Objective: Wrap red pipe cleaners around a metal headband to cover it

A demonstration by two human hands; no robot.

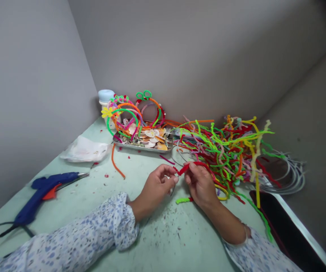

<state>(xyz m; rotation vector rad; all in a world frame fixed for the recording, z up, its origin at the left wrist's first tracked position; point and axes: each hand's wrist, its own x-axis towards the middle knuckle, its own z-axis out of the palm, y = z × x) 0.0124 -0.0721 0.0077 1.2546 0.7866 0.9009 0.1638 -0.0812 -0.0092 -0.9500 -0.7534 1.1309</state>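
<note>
A red pipe cleaner [183, 169] spans the small gap between my two hands over the table. My left hand [155, 187] pinches its thin left end between thumb and fingertips; a short bit of grey wire shows below these fingers. My right hand [203, 185] is closed on the thicker red part, which runs on behind the fingers toward the right. Beneath the right hand a green pipe cleaner end [183, 200] with a red part pokes out to the left. Whether the wire and the red pipe cleaner are joined is hidden by my fingers.
A heap of coloured pipe cleaners [222, 147] lies right, beside coiled wire [289, 175] and a dark flat device [287, 230]. Behind are a metal tray [142, 148] of shells, pipe-cleaner headbands [124, 107] and a blue-lidded jar [106, 96]. Left: a plastic bag [85, 150], a blue glue gun [42, 192].
</note>
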